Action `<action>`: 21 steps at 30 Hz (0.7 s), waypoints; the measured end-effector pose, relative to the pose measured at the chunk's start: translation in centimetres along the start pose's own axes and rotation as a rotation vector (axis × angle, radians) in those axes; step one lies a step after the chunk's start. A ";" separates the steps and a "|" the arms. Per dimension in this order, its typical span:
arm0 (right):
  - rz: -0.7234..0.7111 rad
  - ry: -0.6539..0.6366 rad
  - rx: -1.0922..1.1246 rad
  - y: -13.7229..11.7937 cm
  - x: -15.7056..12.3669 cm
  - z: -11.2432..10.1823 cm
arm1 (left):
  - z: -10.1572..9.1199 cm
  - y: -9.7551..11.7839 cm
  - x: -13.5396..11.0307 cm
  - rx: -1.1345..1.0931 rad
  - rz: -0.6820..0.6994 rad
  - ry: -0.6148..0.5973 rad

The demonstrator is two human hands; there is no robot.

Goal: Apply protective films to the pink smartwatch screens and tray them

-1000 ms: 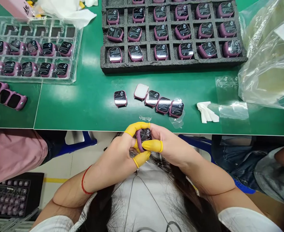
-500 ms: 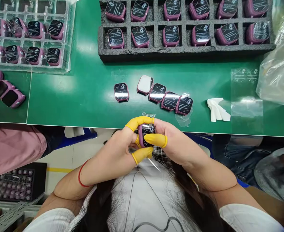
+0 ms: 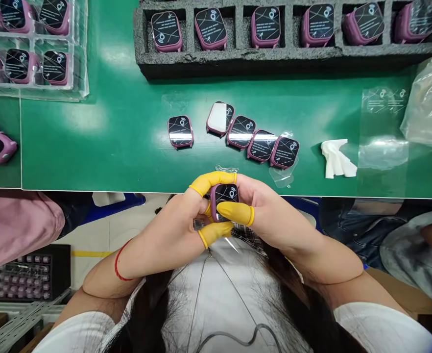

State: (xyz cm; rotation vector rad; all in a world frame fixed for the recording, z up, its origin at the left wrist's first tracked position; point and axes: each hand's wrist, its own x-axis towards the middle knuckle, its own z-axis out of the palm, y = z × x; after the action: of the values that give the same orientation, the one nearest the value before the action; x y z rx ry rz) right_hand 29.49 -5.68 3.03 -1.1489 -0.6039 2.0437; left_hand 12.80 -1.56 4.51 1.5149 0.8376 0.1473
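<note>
Pinching the purple watch (image 3: 228, 192) by its rim, the left hand (image 3: 181, 215) holds it well this side of the foam tray (image 3: 238, 65); the right hand (image 3: 265, 203) pinches too, thumb across the screen. Light, stiff, slick-faced, I'd guess: grip its edges.

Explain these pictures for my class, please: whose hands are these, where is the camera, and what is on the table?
No machine here, just a person's own two hands. Every picture comes from one camera worn on that person's head, looking forward and down. The left hand and right hand together hold a purple watch-like device; yellow covers sheathe some fingers. Ahead on the green table are a row of four similar devices, one partly covered in white, and a crumpled white cloth-like piece. Beyond, a black foam tray and a clear plastic tray hold more.
</note>
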 end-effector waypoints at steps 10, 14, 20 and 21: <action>-0.072 0.028 -0.089 0.1 0.3 1.7 | -0.7 -0.9 -1.5 -0.163 0.047 0.001; -0.108 0.038 -0.143 -0.1 0.3 2.5 | -1.2 -1.0 -2.5 -0.363 0.028 -0.031; -0.210 0.001 -0.249 -0.6 0.4 4.2 | -1.9 -2.5 -4.0 -0.548 0.109 -0.036; -0.211 -0.002 -0.232 -0.6 0.8 4.6 | -2.0 -2.9 -4.2 -0.609 0.141 -0.023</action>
State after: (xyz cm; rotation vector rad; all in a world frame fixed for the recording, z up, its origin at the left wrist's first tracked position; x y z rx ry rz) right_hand 25.39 -4.97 5.30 -1.1594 -0.9414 1.8306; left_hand 7.53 -2.66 3.80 0.9951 0.5920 0.4466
